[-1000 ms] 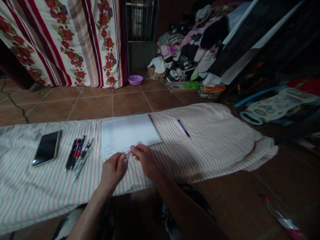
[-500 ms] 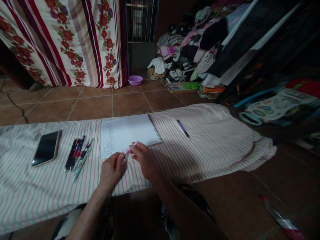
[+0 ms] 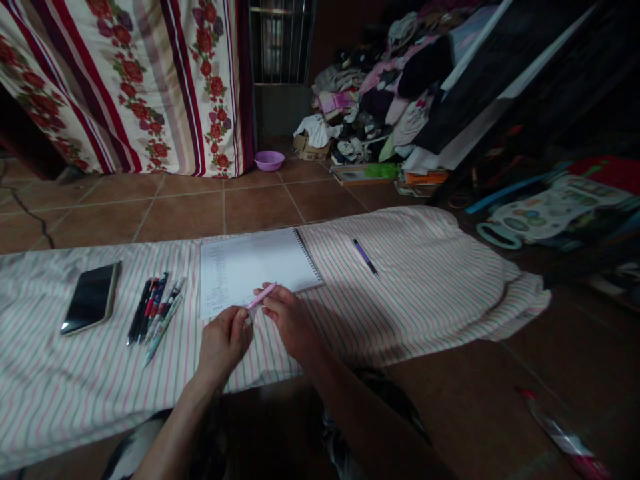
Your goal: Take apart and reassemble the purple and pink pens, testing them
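Observation:
Between my two hands is a pink pen (image 3: 262,295), tilted up to the right over the near edge of an open spiral notebook (image 3: 260,257). My left hand (image 3: 225,337) pinches its lower left end between thumb and fingers. The fingers of my right hand (image 3: 285,317) are closed round its upper part. To the left of the notebook lie several pens (image 3: 155,310) in a loose bunch, and beyond them a dark-screened phone (image 3: 91,297). A purple pen (image 3: 365,257) rests alone on the cloth to the right.
A striped cloth (image 3: 425,280) covers the low table. Behind it on the tiled floor (image 3: 195,207) stands a purple basin (image 3: 269,160), with a heap of clothes (image 3: 380,100) at the back right. A bottle (image 3: 563,433) lies on the floor at the lower right.
My right fingers have shifted slightly on the pink pen, and more of its barrel shows. Both hands stay in nearly the same place; the other things lie as before.

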`<state>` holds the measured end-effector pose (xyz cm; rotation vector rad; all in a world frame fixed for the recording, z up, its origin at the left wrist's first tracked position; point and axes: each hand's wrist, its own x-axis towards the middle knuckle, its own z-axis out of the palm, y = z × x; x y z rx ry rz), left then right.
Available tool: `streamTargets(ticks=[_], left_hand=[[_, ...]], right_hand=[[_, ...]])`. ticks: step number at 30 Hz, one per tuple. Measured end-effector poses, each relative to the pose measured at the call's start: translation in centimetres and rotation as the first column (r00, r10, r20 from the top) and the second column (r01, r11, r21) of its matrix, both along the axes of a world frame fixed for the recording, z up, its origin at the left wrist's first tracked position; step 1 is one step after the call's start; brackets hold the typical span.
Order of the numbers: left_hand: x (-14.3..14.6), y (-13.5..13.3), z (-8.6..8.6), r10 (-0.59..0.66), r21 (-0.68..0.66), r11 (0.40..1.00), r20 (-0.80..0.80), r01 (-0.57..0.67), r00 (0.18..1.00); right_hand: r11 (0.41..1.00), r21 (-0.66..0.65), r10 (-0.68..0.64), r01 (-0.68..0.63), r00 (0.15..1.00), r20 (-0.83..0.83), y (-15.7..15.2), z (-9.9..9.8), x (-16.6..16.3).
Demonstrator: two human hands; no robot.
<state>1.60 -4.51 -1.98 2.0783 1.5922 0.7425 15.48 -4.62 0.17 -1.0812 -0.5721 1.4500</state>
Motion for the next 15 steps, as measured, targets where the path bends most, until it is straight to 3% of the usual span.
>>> streamTargets(ticks=[8, 15], left_hand=[[0.0, 0.0, -0.2, -0.013, 0.027, 1.0, -0.001, 0.013, 1.0], [-0.1, 0.0, 0.0, -0.012, 0.016, 1.0, 0.006, 0.012, 1.0]], right_hand=[[0.999, -0.039, -0.032, 0.037, 0.992, 0.12, 0.0, -0.5, -0.1], [1.0, -0.028, -0.012, 0.011, 1.0, -0.007, -0.1, 0.6, 0.1]])
